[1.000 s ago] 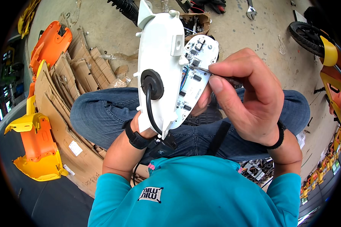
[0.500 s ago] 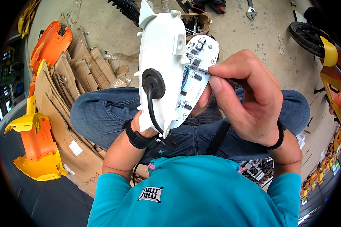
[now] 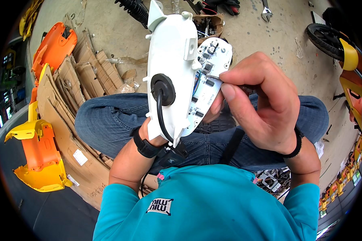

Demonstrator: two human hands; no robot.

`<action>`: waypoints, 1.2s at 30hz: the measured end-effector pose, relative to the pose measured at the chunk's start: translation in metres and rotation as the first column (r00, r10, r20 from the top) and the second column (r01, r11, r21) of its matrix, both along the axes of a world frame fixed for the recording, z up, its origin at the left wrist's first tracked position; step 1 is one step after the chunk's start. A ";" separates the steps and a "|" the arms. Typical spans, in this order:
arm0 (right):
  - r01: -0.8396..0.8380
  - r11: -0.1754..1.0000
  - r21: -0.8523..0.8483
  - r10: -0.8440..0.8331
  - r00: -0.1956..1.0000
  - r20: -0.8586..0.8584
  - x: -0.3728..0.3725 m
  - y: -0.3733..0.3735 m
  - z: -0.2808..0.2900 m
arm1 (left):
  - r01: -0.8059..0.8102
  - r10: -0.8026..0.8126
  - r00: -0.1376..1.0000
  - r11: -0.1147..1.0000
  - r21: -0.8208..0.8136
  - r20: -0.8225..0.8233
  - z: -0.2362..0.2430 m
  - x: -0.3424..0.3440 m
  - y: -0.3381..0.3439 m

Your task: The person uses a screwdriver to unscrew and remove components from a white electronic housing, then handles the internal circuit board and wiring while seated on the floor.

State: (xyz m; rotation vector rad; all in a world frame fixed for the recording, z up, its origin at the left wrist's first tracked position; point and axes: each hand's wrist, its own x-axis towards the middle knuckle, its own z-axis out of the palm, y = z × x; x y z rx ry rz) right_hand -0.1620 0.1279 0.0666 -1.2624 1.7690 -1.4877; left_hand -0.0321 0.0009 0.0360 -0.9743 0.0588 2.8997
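A white plastic housing (image 3: pixel 173 52) with a black rubber grommet (image 3: pixel 163 89) and black cable stands upright above my lap. Beside it, on its right, a white circuit board (image 3: pixel 207 96) with chips shows its component face. My left hand (image 3: pixel 151 134) supports both from below and behind; some of its fingertips show at the board's right edge, the rest are hidden. My right hand (image 3: pixel 265 100) pinches a thin metal tool (image 3: pixel 214 76), its tip over the board near the coloured wires (image 3: pixel 197 80). The tool's other end is hidden in the hand, so its kind is unclear.
Flattened cardboard (image 3: pixel 56 116) lies on my left, with orange and yellow plastic shells (image 3: pixel 40 152). Ahead are a box of small parts (image 3: pixel 213 28), dark gloves (image 3: pixel 225 6) and an adjustable wrench (image 3: pixel 266 14). A black wheel (image 3: pixel 326 40) stands at the far right.
The right fingertips have shifted slightly left and the tool has tilted, its tip still over the board near the wires. Housing, board and left hand stay almost still.
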 end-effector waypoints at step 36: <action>0.085 0.996 0.014 -0.084 0.996 -0.023 -0.001 -0.004 0.008 | 0.034 -0.030 0.980 0.999 0.020 -0.197 -0.014 0.007 0.001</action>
